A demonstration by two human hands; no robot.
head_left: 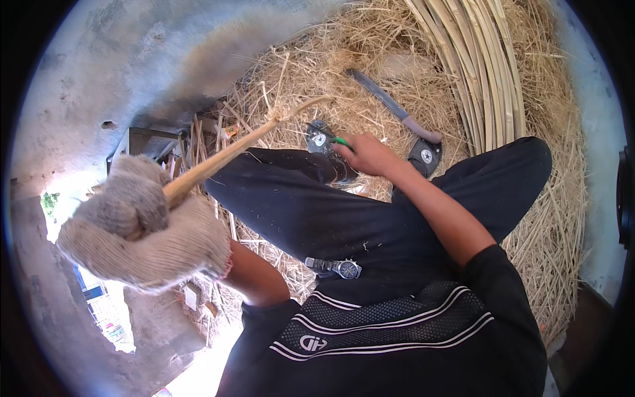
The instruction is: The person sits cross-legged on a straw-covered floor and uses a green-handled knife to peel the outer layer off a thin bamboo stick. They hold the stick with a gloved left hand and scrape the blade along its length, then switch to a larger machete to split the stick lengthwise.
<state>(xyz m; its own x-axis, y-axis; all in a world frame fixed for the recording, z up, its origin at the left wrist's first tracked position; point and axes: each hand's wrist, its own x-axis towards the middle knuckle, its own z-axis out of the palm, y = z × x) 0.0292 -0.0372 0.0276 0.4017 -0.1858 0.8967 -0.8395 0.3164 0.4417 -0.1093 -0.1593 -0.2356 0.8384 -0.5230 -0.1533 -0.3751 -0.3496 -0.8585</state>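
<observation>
My left hand [149, 228], in a thick grey-beige knitted glove, is wrapped round a pale bamboo strip [225, 157]. The strip slants up and away to the right, and its far end is frayed with a thin curled sliver. My bare right hand [370, 155] is closed on a small tool with a green handle [342, 141], which looks like a knife. A thin dark part of it points left over my shoe [319, 135], apart from the strip. Its exact shape is hard to make out.
A machete [383, 96] lies on the straw-like shavings [317, 59] beyond my other shoe [426, 155]. Long split bamboo strips [486, 73] curve along the far right. A wristwatch [346, 268] rests on my lap. A bare wall [132, 66] rises at the left.
</observation>
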